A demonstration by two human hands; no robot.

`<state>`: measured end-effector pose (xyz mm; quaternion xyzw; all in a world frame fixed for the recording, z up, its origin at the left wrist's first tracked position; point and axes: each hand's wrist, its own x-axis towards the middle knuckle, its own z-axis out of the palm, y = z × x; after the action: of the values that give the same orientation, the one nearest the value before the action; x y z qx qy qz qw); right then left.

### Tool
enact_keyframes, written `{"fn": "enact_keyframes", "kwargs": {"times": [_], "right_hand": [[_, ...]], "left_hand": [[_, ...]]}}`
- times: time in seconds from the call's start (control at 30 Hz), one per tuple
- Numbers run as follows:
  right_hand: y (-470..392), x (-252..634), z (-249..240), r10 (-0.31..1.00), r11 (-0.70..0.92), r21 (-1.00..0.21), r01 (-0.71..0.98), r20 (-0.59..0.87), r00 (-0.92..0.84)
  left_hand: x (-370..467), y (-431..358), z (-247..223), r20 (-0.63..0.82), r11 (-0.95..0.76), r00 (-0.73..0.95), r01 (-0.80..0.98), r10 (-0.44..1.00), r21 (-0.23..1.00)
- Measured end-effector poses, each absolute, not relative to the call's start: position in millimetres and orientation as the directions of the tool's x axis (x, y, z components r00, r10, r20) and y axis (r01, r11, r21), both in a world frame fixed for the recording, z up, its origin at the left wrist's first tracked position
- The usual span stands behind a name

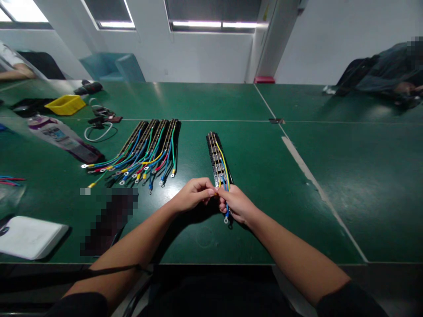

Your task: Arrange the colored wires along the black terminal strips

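A long black terminal block (216,158) with brass-coloured metal parts lies in front of me, its near end at my hands. Yellow and blue wires (225,169) run along it. My right hand (236,203) is closed round the wires, and a blue ring terminal (226,218) pokes out below the fingers. My left hand (198,193) pinches at a small yellowish wire end beside the right thumb; its exact shape is hidden by the fingertips.
Several wired terminal blocks (152,136) lie side by side at left. Around them are a bottle (66,138), a yellow bin (66,105), a white cable (99,132), a blurred-out dark flat object (112,220) and a white box (31,237). People sit at the far left and far right.
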<state>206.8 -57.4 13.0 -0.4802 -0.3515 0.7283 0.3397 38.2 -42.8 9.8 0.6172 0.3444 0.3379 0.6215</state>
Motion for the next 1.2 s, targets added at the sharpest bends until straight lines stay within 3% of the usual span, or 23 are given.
{"fn": "enact_keyframes", "kwargs": {"times": [0.2,0.47,0.73,1.2], "right_hand": [[-58.3,204.6,12.7,0.843,-0.506,-0.855,-0.116,-0.462,-0.275],[-55.3,209.0,17.1,0.802,-0.583,-0.774,-0.249,-0.498,-0.33],[-58.3,204.0,12.0,0.838,-0.512,-0.846,-0.149,-0.454,-0.304],[-56.7,204.9,14.3,0.817,-0.547,-0.817,-0.182,-0.474,-0.329]], "left_hand": [[39.6,-42.3,10.4,-0.024,-0.015,0.526,0.07,0.85,0.997],[37.5,-45.3,13.9,0.003,0.007,0.556,-0.017,0.831,1.0],[42.3,-42.2,8.0,-0.021,0.005,0.539,0.032,0.842,0.999],[43.4,-44.9,13.5,-0.003,0.004,0.578,0.0,0.816,1.0]]}}
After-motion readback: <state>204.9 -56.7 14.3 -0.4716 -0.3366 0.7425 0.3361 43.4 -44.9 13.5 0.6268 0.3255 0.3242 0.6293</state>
